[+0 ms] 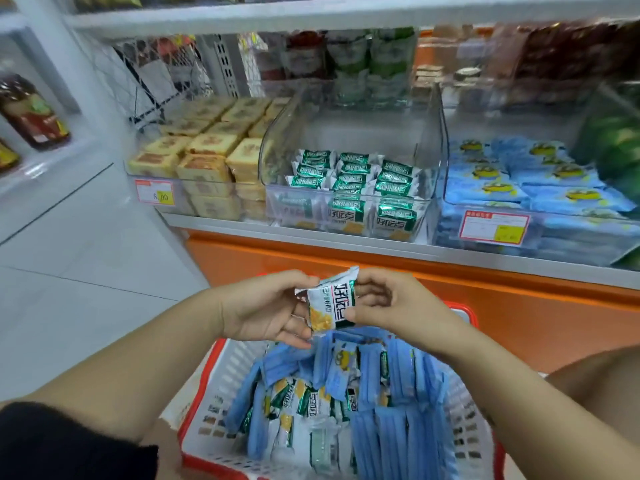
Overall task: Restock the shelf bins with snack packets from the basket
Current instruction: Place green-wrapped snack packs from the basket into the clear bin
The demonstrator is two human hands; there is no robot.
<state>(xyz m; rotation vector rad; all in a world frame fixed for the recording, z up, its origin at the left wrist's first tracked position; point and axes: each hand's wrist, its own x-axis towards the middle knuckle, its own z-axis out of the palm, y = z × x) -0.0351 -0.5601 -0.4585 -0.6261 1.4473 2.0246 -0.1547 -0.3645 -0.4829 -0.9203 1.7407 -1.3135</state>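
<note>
Both hands hold one green-and-white snack packet (331, 303) above the basket. My left hand (266, 308) pinches its left edge and my right hand (388, 303) pinches its right edge. Below them stands a white basket with a red rim (221, 382), filled with blue packets (388, 420) and green-and-white packets (304, 403). Straight ahead on the shelf sits a clear bin (437, 140) partly filled with the same green-and-white packets (353, 178). To its right a clear bin holds blue packets (540, 181).
A bin of yellow cake packets (207, 150) stands left of the green bin, with a price tag (155, 192). An orange panel (485, 306) runs under the shelf edge. More goods fill the back of the shelf. Pale floor tiles (86, 258) lie to the left.
</note>
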